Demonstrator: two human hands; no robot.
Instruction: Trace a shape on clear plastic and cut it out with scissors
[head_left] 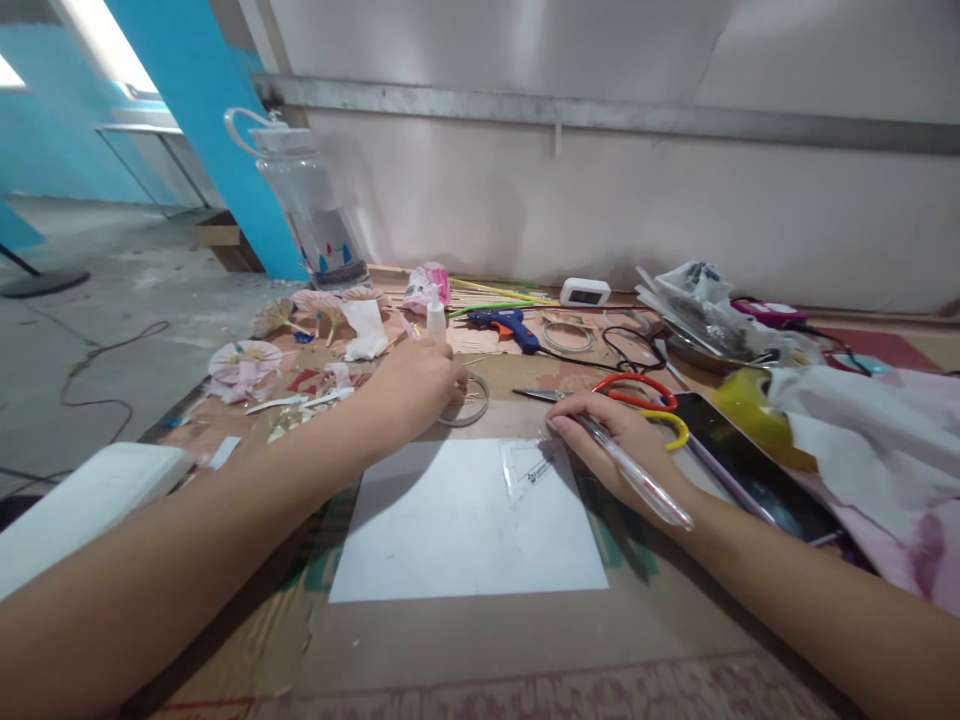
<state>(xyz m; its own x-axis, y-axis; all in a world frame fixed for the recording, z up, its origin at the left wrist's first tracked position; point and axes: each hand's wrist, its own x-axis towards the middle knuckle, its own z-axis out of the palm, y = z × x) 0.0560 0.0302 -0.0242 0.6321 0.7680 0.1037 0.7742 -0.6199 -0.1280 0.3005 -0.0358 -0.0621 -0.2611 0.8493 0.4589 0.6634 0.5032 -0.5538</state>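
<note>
White paper [450, 545] lies on the cardboard in front of me, with a small clear set square [517, 480] on its upper right part. My right hand [619, 445] rests beside the paper's right edge, a clear-barrelled pen [645, 485] held between thumb and fingers. Just beyond that hand lie scissors [637, 385] with one red and one yellow handle loop. My left hand [416, 385] is past the paper's far edge, its fingers curled down over the left side of a grey ring [480, 405]. Whatever those fingertips grip is hidden.
Behind the hands are a blue glue gun [506, 325], a small white bottle [436, 315] and a white digital clock [585, 292]. A large water jug [311, 210] stands at back left, near small paper fans [244, 365]. On the right are a phone [750, 465] and yellow tape [757, 410].
</note>
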